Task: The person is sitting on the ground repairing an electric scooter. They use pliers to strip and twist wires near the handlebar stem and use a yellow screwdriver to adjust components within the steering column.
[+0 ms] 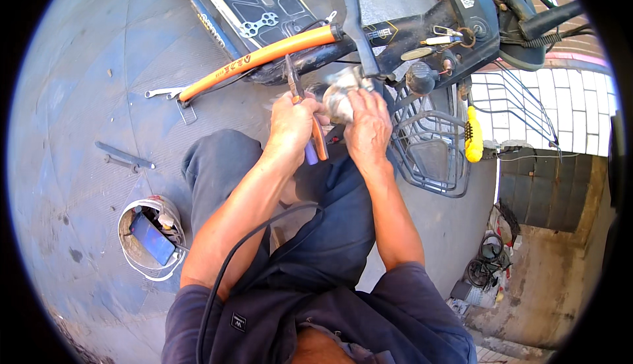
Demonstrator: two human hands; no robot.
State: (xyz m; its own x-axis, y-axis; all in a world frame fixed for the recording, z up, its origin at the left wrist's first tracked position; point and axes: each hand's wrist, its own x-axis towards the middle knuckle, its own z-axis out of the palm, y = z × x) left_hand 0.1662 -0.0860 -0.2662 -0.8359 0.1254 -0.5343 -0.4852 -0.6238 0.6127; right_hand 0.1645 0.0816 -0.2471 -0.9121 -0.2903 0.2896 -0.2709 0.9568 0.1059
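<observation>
Between my knees, my left hand is closed around a pair of pliers. The pliers' jaws point up and away, and their handles, one orange and one purple, stick out below the fist. Close beside it, my right hand grips a crumpled whitish-grey cloth, smeared by motion. The cloth lies near the pliers; whether they touch I cannot tell. Just beyond both hands, an orange floor pump with a black T-handle lies across the dark electric bike.
Left of my knee stands a white bucket of tools with a phone-like blue slab on top. Wrenches lie on the floor nearby. A flat multi-hole wrench rests on the footboard. At right are a wire basket and a yellow-handled object.
</observation>
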